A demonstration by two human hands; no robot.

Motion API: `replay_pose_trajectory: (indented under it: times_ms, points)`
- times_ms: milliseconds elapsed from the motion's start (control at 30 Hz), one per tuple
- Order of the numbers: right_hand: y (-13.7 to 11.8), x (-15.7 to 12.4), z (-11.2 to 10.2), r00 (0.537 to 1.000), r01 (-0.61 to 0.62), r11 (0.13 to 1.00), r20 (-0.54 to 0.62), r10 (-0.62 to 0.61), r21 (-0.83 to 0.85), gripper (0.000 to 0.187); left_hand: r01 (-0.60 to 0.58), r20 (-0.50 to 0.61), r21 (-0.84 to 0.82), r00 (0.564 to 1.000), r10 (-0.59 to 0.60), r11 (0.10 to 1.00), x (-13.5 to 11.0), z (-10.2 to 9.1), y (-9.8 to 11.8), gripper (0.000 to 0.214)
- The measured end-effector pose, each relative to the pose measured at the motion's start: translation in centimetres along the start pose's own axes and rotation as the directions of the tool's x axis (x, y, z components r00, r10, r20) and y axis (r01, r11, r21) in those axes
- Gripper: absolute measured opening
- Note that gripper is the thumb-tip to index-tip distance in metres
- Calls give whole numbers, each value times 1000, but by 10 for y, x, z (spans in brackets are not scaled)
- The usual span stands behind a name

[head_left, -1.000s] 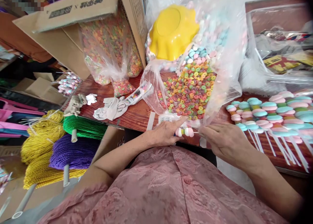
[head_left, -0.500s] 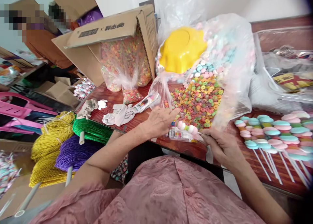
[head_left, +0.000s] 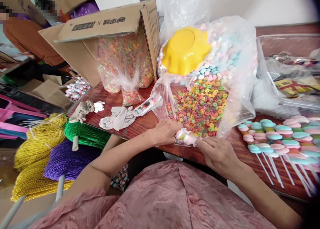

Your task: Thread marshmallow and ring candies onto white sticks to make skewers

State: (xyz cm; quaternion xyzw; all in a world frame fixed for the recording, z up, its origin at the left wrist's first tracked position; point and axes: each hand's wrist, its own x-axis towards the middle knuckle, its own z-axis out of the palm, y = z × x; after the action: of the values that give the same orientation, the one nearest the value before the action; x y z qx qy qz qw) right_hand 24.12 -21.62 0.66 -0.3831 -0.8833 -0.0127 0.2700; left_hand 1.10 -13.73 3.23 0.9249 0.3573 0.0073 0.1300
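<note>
My left hand (head_left: 165,131) and my right hand (head_left: 217,153) meet at the table's near edge, both pinched on a candy skewer (head_left: 184,137) of pink and white discs held level between them. The left fingers close on its tip, the right fingers on its stick end. Just behind them lies an open clear bag of coloured ring candies (head_left: 200,105). Further back a yellow bowl (head_left: 186,50) rests upside down on pastel candies in a bigger bag.
Finished pastel skewers (head_left: 277,139) lie in a row at right. A cardboard box (head_left: 105,32) holds bags of ring candies. White gloves (head_left: 117,117) lie on the wooden table (head_left: 140,122). Yellow, green and purple cord spools (head_left: 62,149) sit at the lower left.
Both hands dropped with the skewer from mid-air toward the table edge, and the left hand closed in on the skewer's tip. The view shifted slightly.
</note>
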Motion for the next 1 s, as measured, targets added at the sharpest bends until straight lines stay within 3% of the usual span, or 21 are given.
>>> replay_pose_trajectory:
  times_ms: [133,333,433,600,700,767,867,900,933,967,1000]
  points:
    - [8,-2,-10,990,-128,981,73,119,144,22,-74,-54,93,995,79,993,-5,5,-10,14]
    - [5,9,-13,951,-306,906,129,279,293,21,-48,-69,-19,996,47,999,-9,7,-11,10]
    - [-3,13,-8,959,-283,931,88,270,228,22,-60,-76,-96,996,53,994,-9,11,-7,11]
    - [-24,13,-4,992,-125,991,10,126,-50,23,-35,-92,-114,996,24,993,-3,17,-9,11]
    - [-26,11,-1,973,-226,974,-31,227,35,20,-101,-179,-7,979,99,995,0,9,-12,19]
    - [-19,8,4,916,-376,898,-53,397,230,17,-137,-302,110,939,165,984,-4,-4,-11,32]
    - [-9,3,16,746,-531,629,-38,665,568,22,-195,-532,177,806,260,965,-20,-24,-1,42]
    - [-7,1,21,688,-531,530,-29,725,661,25,-241,-592,132,759,272,961,-26,-26,2,38]
    - [-6,0,25,641,-508,441,-17,767,740,28,-280,-626,41,741,243,959,-31,-25,4,31]
    - [-7,-1,30,607,-472,365,-5,794,803,29,-297,-648,-97,743,166,950,-34,-21,5,25]
    - [-9,-1,34,585,-431,303,8,811,850,29,-282,-632,-276,773,47,919,-34,-15,3,25]
